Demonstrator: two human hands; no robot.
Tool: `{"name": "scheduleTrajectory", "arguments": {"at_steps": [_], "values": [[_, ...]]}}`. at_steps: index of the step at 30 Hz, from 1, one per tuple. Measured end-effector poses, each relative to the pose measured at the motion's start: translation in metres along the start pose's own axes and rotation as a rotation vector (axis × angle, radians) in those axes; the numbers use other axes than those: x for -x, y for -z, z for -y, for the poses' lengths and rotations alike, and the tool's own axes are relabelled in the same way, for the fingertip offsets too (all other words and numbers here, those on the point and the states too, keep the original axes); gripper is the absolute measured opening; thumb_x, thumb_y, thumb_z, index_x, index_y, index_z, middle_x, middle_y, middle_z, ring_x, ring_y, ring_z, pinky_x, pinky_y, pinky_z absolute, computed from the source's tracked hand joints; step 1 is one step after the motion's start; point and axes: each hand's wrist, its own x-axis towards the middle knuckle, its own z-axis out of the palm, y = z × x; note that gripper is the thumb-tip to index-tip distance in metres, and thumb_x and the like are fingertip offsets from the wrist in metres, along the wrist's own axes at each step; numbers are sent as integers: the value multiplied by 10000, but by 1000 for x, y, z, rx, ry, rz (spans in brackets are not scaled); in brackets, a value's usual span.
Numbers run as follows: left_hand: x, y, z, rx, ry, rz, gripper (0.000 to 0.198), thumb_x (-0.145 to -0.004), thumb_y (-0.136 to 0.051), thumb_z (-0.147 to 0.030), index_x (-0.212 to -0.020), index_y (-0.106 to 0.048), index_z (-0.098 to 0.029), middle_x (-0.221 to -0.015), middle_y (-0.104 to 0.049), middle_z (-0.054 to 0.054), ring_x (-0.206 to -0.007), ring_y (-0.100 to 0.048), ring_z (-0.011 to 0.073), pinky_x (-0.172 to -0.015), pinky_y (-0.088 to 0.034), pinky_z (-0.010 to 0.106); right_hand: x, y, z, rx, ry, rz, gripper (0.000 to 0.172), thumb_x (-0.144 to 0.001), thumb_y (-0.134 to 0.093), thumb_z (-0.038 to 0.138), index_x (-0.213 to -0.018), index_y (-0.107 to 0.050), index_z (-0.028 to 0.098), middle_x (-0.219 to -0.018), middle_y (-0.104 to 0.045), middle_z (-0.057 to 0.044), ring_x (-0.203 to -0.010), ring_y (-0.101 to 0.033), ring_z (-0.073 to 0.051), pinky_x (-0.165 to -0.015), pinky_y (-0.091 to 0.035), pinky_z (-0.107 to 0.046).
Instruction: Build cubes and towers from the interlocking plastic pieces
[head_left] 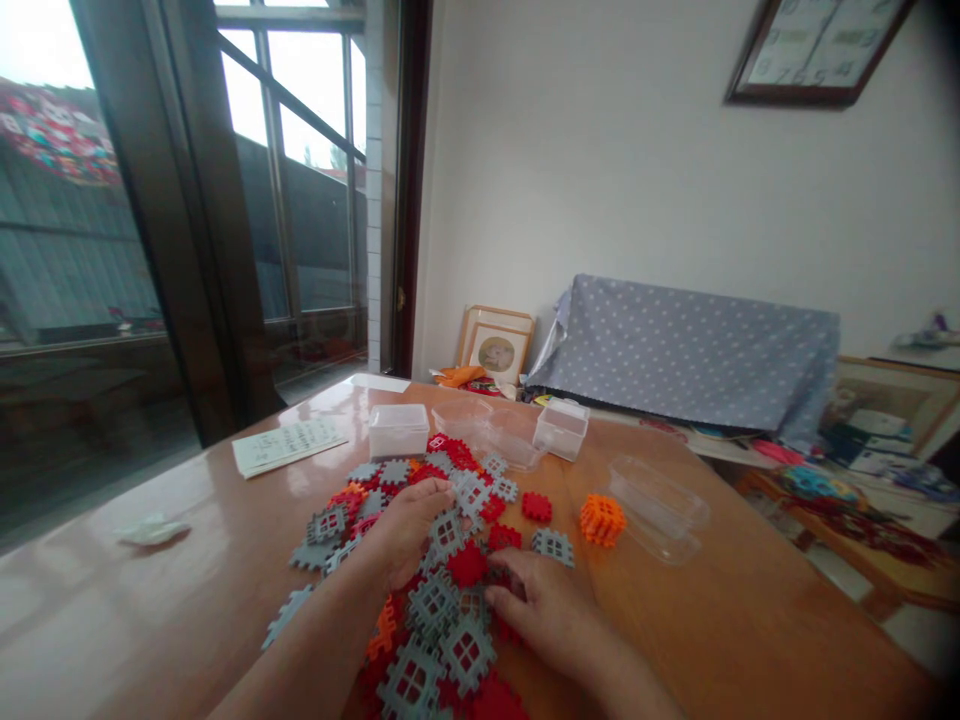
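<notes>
The pile of grey and red waffle tiles (pixel 450 570) lies spread on the wooden table (pixel 750 620), right under the person's arms. The left hand (pixel 409 525) rests palm down on the pile's upper part, at about 11 o'clock from its middle. Its fingers curl over grey tiles, and I cannot tell whether they have closed on one. The right hand (pixel 544 605) lies at 4 o'clock, flat and loosely spread, fingertips on the tiles at the edge and gripping nothing.

This looks like rummaging through the heap, with no tile yet lifted out. Pulling one free calls for pinching a single edge, because the notched tiles overlap and catch each other.

A lone grey tile (pixel 553 545) sits at 2 o'clock, with an orange stack (pixel 602 519) just beyond it beside a clear tray (pixel 660 510). Two small lidded boxes (pixel 397 430) (pixel 560 428) stand at 12 and 1 o'clock, and a printed sheet (pixel 289 445) lies at 10 o'clock.
</notes>
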Motion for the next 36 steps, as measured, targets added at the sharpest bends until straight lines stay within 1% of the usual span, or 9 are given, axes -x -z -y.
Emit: {"name": "scheduleTrajectory", "arguments": {"at_steps": [3,7,15,20,23,25,29,34,36], "values": [[0,0,-1,-6,26,15,275,-750,-710,-395,-870,-573,-189,-739,-682,5,-611,-642,151,-583,-487,256,-2,1,0,-8,-31,-26,322,-874,-613,358,-1173,-688,268,-949,-741,-32,-832,-662,-194,-692,-420,-265],[-1,3,0,-117,-27,12,236,-769,-691,-377,-836,-587,-176,-695,-636,-25,-586,-569,113,-596,-445,231,-2,1,2,-30,-58,-46,329,-873,-611,359,-1176,-691,261,-892,-736,-30,-785,-659,-186,-670,-411,-264],[0,4,1,-209,-100,21,274,-802,-664,-436,-852,-639,-168,-722,-628,-21,-620,-545,116,-617,-424,227,-5,1,4,-67,-54,-143,305,-889,-585,352,-1161,-687,257,-754,-680,1,-699,-621,-170,-626,-394,-267],[6,-1,-4,-175,-56,138,376,-794,-688,-492,-988,-685,-170,-753,-692,12,-607,-595,143,-594,-449,246,-6,-2,5,-193,-79,-206,603,-870,-616,331,-1447,-446,275,-775,-661,32,-650,-601,-142,-611,-429,-258],[10,-4,-7,-179,-13,186,394,-804,-687,-494,-1026,-688,-168,-771,-711,26,-619,-620,156,-599,-463,257,-4,-1,9,-257,-70,-190,721,-855,-642,326,-1509,-342,284,-830,-679,28,-665,-614,-139,-624,-455,-260],[11,-6,-9,-209,-13,193,374,-819,-681,-480,-1024,-683,-168,-775,-709,24,-641,-626,154,-622,-467,256,-2,1,12,-279,-57,-183,720,-848,-654,325,-1502,-356,294,-844,-680,25,-683,-625,-142,-637,-469,-263],[9,-10,-8,-255,-67,184,340,-811,-701,-440,-1012,-651,-170,-803,-703,19,-666,-610,139,-649,-457,248,-1,5,16,-227,-44,-200,598,-831,-678,345,-1403,-508,305,-881,-680,8,-708,-623,-150,-653,-480,-273],[7,-12,-7,-267,-94,189,350,-793,-711,-455,-980,-613,-176,-781,-679,8,-661,-591,137,-638,-438,244,-1,5,19,-145,-24,-254,602,-780,-735,340,-1353,-559,282,-1138,-691,-50,-958,-648,-203,-844,-494,-324],[7,-12,-7,-306,-125,182,358,-799,-702,-466,-990,-617,-176,-793,-674,11,-685,-591,143,-648,-438,245,-1,5,19,-134,-25,-269,563,-777,-735,336,-1315,-581,272,-1147,-692,-53,-976,-647,-210,-850,-492,-324]]}}
